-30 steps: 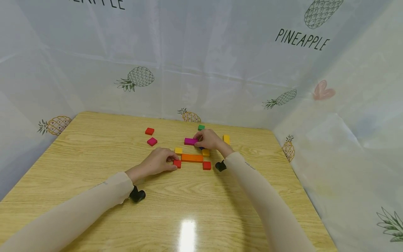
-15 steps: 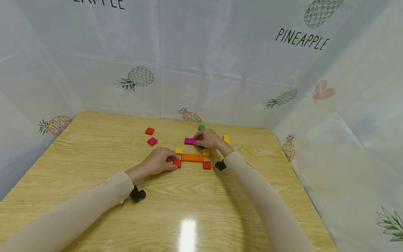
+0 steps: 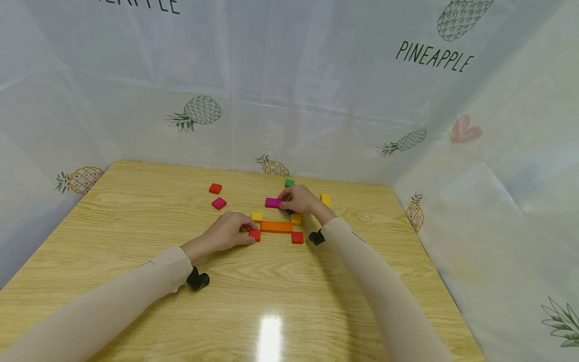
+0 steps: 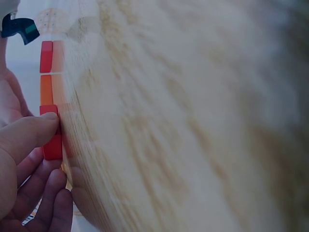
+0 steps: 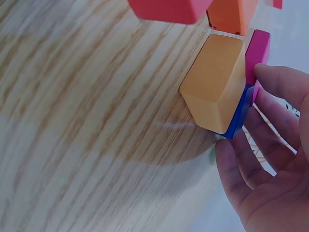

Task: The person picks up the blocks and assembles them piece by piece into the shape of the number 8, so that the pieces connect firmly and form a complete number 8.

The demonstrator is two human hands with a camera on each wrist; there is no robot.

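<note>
My left hand pinches a small red block between thumb and fingers, at the left end of a long orange block. In the left wrist view the thumb presses that red block's near face. My right hand grips the right end of a purple block, farther back. Under that hand a blue block partly shows, behind a yellow-orange block. The right wrist view has the purple block against the blue one, its end covered by the fingers.
Around the orange block lie a yellow block at back left and a red block at front right. Farther off are a red block, a pink block, a green block and a yellow block. Curtains border the wooden table.
</note>
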